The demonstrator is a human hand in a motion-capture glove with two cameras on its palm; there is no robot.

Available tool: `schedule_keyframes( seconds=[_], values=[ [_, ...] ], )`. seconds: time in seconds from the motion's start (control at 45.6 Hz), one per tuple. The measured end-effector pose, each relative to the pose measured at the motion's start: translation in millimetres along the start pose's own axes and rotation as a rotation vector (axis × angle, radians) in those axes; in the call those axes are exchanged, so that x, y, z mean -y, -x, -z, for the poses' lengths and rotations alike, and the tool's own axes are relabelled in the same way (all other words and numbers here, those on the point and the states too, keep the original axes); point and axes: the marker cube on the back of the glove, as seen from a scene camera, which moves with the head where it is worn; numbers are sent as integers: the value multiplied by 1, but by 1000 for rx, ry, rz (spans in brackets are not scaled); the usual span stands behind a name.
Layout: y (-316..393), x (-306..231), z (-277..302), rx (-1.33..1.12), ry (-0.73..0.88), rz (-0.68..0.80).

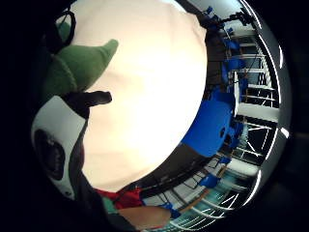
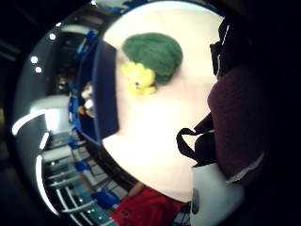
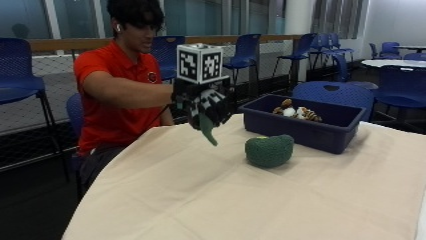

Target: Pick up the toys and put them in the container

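Note:
In the outside view my gloved right hand [image 3: 203, 102] is raised above the cloth-covered table [image 3: 200, 200], left of the blue container [image 3: 299, 132]. Its fingers grip a green soft toy [image 3: 208, 129] whose pointed end hangs down; the same toy [image 1: 79, 67] sits close against the palm. A round dark green plush [image 3: 269, 150] lies on the cloth beside the container's near wall, and a small yellow toy [image 2: 138, 79] lies against the plush [image 2: 153, 52]. The container [image 2: 106, 89] holds several small toys [image 3: 296, 112].
Blue chairs [image 3: 333, 92] stand behind the container and along the railing at the back. The person in a red shirt [image 3: 110, 100] sits at the table's far left corner. The cloth stretches bare toward the front edge.

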Motion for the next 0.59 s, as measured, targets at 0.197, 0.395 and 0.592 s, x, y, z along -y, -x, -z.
schedule_keyframes(
  seconds=[0.197, 0.395, 0.592],
  values=[
    [42, -4, 60, 8, -22, 27],
    [126, 5, 78, 26, -39, 147],
    [250, 41, 68, 105, -88, 244]
  ],
)
